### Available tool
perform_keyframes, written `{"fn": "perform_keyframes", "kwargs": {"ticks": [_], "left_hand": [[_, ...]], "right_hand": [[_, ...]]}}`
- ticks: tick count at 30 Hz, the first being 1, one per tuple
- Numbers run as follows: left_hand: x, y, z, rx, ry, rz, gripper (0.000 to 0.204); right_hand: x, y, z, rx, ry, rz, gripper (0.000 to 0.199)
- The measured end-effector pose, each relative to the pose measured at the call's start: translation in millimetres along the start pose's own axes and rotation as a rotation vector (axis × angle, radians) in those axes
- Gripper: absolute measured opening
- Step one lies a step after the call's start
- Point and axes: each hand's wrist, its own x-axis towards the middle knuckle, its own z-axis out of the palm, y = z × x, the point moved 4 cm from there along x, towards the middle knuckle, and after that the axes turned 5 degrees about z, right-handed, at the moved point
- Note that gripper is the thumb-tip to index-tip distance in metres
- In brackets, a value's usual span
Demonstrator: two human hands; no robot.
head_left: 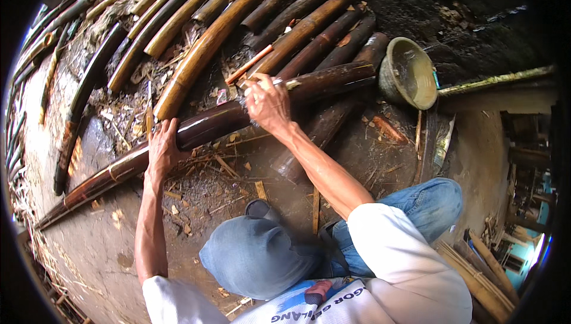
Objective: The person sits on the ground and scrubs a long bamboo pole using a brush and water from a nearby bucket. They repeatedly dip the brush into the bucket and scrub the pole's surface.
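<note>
A long dark brown bamboo pole [208, 126] lies slantwise in front of me, wet and shiny, its far right end near a basin. My left hand [163, 150] grips the pole left of its middle, fingers over the top and thumb spread along the near side. Further right, my right hand [269, 105] is closed and pressed on the pole's upper side. A little greyish, frayed material shows at its fingers, too small to name. Beside the pole's right end, the round grey-green basin [388, 77] is tilted toward me and holds cloudy liquid.
Several more bamboo poles [199, 56] lie side by side beyond the pole. Wood chips and bamboo scraps [226, 166] litter the wet ground. A thin bamboo length [499, 80] reaches right from the basin. Split bamboo strips [476, 276] lie at lower right, near my bent knee.
</note>
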Motion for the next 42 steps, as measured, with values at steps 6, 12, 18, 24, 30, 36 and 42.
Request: {"fn": "perform_keyframes", "kwargs": {"ticks": [6,12,18,24,30,36,42], "left_hand": [[1.0,-15.2,-0.2,-0.096,-0.062,0.025,0.099],[-6.1,-14.6,9.8,-0.077,0.017,0.027,0.092],[11.0,-15.2,0.0,-0.261,-0.213,0.043,0.098],[11.5,-2.7,23.3,-0.173,-0.098,0.035,0.099],[-24.0,16.9,5.5,-0.026,0.073,-0.047,0.100],[-50.2,15.8,7.3,0.055,0.131,-0.077,0.099],[-45.5,20.7,17.4,0.079,0.171,-0.130,0.102]], "right_hand": [[12.5,196.6,-127.5,-0.410,0.016,0.099,0.040],[2.3,51.2,-47.9,-0.132,0.026,0.001,0.024],[-11.0,8.8,-29.3,-0.065,-0.089,-0.150,0.021],[27.0,256.4,-146.9,-0.542,-0.122,0.107,0.022],[-7.1,-7.9,2.0,-0.110,-0.178,0.104,0.037],[-15.0,100.2,-98.1,-0.149,-0.116,0.250,0.032],[4.5,123.0,-90.7,-0.252,-0.065,0.231,0.023]]}}
